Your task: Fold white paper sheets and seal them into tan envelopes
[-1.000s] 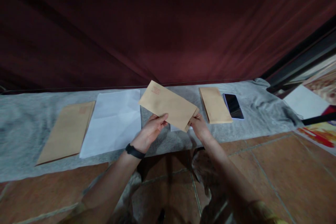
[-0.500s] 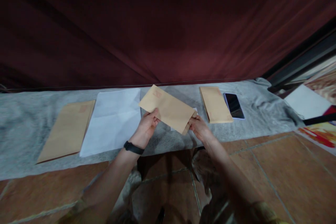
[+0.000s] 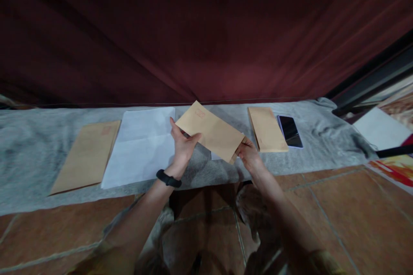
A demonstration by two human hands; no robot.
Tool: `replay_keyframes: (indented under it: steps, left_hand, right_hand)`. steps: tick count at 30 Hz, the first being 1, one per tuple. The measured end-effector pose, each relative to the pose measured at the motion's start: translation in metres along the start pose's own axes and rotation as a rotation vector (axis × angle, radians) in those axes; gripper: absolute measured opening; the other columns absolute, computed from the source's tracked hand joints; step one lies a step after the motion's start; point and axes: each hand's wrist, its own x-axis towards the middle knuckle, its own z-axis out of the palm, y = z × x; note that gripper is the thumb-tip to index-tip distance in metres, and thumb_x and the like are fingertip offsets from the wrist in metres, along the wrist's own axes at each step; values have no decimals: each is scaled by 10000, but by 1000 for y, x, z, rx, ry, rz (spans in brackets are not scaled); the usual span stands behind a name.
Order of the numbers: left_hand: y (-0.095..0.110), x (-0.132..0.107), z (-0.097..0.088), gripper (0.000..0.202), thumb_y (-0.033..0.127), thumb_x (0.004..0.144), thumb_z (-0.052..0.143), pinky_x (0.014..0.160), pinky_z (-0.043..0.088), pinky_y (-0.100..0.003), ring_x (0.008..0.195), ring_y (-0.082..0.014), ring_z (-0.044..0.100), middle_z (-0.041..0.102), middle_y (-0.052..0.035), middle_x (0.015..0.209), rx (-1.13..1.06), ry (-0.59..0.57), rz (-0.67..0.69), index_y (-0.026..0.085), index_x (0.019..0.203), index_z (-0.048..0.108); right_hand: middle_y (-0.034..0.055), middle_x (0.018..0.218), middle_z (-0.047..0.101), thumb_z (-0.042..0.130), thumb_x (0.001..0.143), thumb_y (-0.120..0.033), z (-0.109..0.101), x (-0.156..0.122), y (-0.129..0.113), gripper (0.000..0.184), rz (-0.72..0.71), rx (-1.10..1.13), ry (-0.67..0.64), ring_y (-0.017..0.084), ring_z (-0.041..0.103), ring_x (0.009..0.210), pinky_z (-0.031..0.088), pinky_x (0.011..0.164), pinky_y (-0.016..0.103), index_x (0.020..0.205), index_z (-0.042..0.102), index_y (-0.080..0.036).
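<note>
A tan paper envelope (image 3: 214,131) with a red print near its far left corner is held up at a slant above the grey cloth. My left hand (image 3: 183,142), with a black band at the wrist, has its thumb on the envelope's near left edge and fingers behind it; the index finger sticks out past the left side. At the right end, my right hand (image 3: 248,151) grips the envelope by its flap side, its fingertips partly hidden. Beneath the envelope, a small white paper (image 3: 215,156) shows in part on the cloth.
To the left lie large white sheets (image 3: 140,146) and, beside them, larger tan envelopes (image 3: 85,157). On the right are a stack of tan envelopes (image 3: 267,130) and a phone (image 3: 290,131). The grey cloth (image 3: 193,172) ends above a tiled floor; a dark red curtain (image 3: 206,51) hangs behind.
My left hand has shifted its hold, fingers now spread further behind the envelope with the index finger out past its side. The envelope sits slightly further right in view.
</note>
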Motion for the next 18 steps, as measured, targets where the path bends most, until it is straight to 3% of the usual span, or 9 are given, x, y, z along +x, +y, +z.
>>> replay_keyframes:
  steps: [5,8,10,14,16,18]
  left_hand:
    - [-2,5,-7,1284,209,656,859,1259,229,-542,1546,-367,208,184,-167,1639,271,27,203,273,1627,21]
    - [2,5,-8,1223,282,715,853,1266,192,-551,1570,-375,130,107,-175,1676,406,-20,339,266,1631,43]
    - [7,-1,-7,1177,357,746,846,1251,219,-570,1571,-382,125,90,-184,1693,511,-133,450,267,1631,76]
    - [19,-22,-4,1041,446,823,784,1240,183,-634,1576,-387,109,111,-183,1710,774,-490,694,269,1630,149]
    - [24,-33,-4,961,396,864,748,1249,140,-646,1581,-365,103,132,-144,1718,889,-649,830,296,1628,174]
    - [27,-40,-4,863,278,916,677,1263,118,-635,1588,-325,87,152,-86,1723,979,-737,944,327,1625,187]
  right_hand:
    - [33,859,789,730,634,-304,-4,4,4,245,-21,35,-8,255,746,899,577,707,326,870,703,-247]
    - [33,856,788,732,629,-279,-5,5,6,244,-37,64,-8,257,745,920,582,722,328,870,708,-250]
    - [32,864,790,737,626,-276,-5,6,6,240,-39,72,2,255,745,910,582,718,325,863,711,-246]
    - [19,884,796,754,621,-293,-5,6,6,248,-47,54,16,231,740,840,574,682,302,860,716,-238]
    - [17,912,799,761,630,-295,-5,6,7,262,-55,56,8,221,736,826,568,672,294,884,722,-241]
    - [22,939,800,761,644,-296,-5,6,9,285,-50,79,0,220,735,818,564,661,297,922,725,-245]
